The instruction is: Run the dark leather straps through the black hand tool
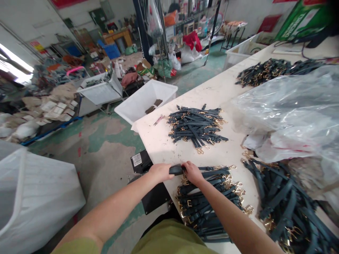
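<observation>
My left hand [159, 171] and my right hand [192, 173] are both closed on the two ends of one dark teal leather strap [177, 169], held just above the near corner of the white worktable [227, 91]. Directly under my right hand lies a heap of similar straps with gold buckles [209, 204]. A second heap of straps [197, 125] sits further along the table. A larger pile of straps [288, 208] lies to the right of my right arm.
Crumpled clear plastic bags [291, 109] cover the table's right side, with another strap pile [267, 70] beyond them. A white bin [148, 100] stands past the table's far end, and a large white bin [34, 197] is at my left on the green floor.
</observation>
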`<control>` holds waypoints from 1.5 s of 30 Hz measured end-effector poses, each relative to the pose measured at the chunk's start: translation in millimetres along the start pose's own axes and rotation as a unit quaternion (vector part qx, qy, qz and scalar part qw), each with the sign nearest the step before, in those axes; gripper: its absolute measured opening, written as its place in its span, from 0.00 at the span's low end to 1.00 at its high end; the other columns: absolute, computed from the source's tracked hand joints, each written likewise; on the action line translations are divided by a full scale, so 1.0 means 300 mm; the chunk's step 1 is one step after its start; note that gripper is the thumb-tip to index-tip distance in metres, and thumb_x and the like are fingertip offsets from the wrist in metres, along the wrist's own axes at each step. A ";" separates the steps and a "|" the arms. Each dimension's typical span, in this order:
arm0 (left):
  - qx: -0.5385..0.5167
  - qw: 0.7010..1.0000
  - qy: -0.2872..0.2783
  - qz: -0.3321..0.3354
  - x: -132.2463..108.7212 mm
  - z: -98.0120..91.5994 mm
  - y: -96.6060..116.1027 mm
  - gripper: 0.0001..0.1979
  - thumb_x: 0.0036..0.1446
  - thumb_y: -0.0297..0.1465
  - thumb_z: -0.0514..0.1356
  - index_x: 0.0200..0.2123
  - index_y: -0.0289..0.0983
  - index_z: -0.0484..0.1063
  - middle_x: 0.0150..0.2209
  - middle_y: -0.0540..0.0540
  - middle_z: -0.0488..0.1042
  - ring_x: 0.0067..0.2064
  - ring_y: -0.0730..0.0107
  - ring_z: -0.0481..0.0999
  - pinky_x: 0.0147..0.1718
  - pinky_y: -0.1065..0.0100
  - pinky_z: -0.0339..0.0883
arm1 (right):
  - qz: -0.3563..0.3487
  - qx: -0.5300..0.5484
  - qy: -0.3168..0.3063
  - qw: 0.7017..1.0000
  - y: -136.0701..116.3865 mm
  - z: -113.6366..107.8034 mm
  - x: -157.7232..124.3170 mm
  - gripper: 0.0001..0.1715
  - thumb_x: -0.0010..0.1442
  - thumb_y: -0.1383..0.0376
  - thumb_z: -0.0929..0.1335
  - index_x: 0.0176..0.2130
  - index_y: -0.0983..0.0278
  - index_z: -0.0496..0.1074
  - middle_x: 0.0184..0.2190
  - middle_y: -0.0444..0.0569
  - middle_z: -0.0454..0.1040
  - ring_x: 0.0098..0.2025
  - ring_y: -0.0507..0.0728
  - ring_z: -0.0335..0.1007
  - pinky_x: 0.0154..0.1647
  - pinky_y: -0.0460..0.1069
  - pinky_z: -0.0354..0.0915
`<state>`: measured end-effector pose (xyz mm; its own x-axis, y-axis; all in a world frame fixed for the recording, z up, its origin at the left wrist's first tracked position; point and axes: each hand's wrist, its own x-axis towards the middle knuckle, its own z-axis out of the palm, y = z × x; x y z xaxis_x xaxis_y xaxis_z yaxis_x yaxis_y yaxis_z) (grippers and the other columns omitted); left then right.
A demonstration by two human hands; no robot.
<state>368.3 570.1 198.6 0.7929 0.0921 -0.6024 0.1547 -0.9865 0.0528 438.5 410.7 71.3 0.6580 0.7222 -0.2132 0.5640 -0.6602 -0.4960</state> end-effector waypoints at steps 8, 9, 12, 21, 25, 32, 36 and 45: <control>-0.121 0.988 0.054 -0.074 -0.115 0.010 -0.211 0.22 0.47 0.46 0.50 0.45 0.47 0.64 0.39 0.49 0.73 0.38 0.64 0.72 0.31 0.70 0.62 | -0.002 -0.066 -0.065 0.996 0.025 -0.025 -0.053 0.12 0.52 0.71 0.58 0.32 0.63 0.69 0.31 0.48 0.68 0.36 0.52 0.62 0.36 0.45 0.52; -0.134 0.986 0.059 -0.082 -0.125 0.011 -0.226 0.22 0.48 0.46 0.50 0.45 0.47 0.64 0.39 0.48 0.73 0.38 0.64 0.72 0.31 0.70 0.62 | -0.011 -0.074 -0.089 0.993 0.036 -0.031 -0.054 0.12 0.52 0.71 0.59 0.30 0.63 0.69 0.30 0.48 0.68 0.35 0.53 0.62 0.35 0.45 0.52; -0.166 0.979 0.066 -0.096 -0.135 0.007 -0.251 0.22 0.48 0.46 0.49 0.45 0.47 0.63 0.38 0.49 0.73 0.38 0.64 0.72 0.31 0.70 0.61 | -0.017 -0.091 -0.120 0.988 0.071 -0.097 0.013 0.11 0.52 0.68 0.59 0.31 0.62 0.70 0.30 0.46 0.70 0.35 0.52 0.64 0.34 0.45 0.53; -0.194 0.973 0.074 -0.101 -0.110 -0.016 -0.268 0.25 0.47 0.47 0.49 0.49 0.47 0.61 0.41 0.49 0.72 0.41 0.63 0.70 0.36 0.68 0.61 | 0.075 -0.239 0.130 0.959 0.116 -0.460 0.530 0.16 0.58 0.68 0.55 0.44 0.63 0.63 0.41 0.53 0.65 0.41 0.55 0.62 0.37 0.46 0.54; -0.205 0.971 0.064 -0.105 -0.105 -0.002 -0.288 0.26 0.48 0.47 0.49 0.50 0.46 0.59 0.43 0.48 0.71 0.42 0.63 0.70 0.39 0.69 0.61 | 0.036 -0.299 0.108 0.948 0.149 -0.473 0.613 0.13 0.57 0.70 0.55 0.39 0.66 0.64 0.38 0.55 0.66 0.42 0.57 0.60 0.40 0.50 0.53; -0.199 0.970 0.066 -0.119 -0.164 0.016 -0.319 0.25 0.48 0.48 0.49 0.49 0.48 0.60 0.41 0.49 0.72 0.40 0.62 0.71 0.36 0.68 0.62 | -0.097 -0.263 0.008 0.960 0.077 -0.453 0.520 0.20 0.56 0.72 0.57 0.48 0.62 0.60 0.41 0.56 0.64 0.44 0.57 0.59 0.42 0.50 0.52; -0.195 0.971 0.062 -0.122 -0.217 0.042 -0.322 0.24 0.47 0.48 0.49 0.48 0.48 0.61 0.40 0.49 0.73 0.39 0.62 0.72 0.34 0.68 0.62 | -0.129 -0.244 -0.072 0.958 0.021 -0.273 0.337 0.22 0.58 0.66 0.57 0.53 0.61 0.56 0.41 0.56 0.64 0.42 0.57 0.60 0.39 0.50 0.54; -0.169 0.981 0.014 -0.098 -0.255 0.090 -0.273 0.24 0.46 0.48 0.50 0.46 0.47 0.63 0.38 0.48 0.73 0.37 0.63 0.72 0.31 0.69 0.61 | -0.095 -0.242 -0.034 0.965 0.030 -0.096 0.088 0.22 0.58 0.57 0.57 0.52 0.58 0.57 0.42 0.52 0.63 0.44 0.59 0.56 0.44 0.52 0.49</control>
<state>279.2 640.1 218.9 0.7432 0.2833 -0.6061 0.4884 -0.8490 0.2019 475.3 417.9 85.3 0.4941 0.8412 -0.2197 0.8494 -0.5210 -0.0842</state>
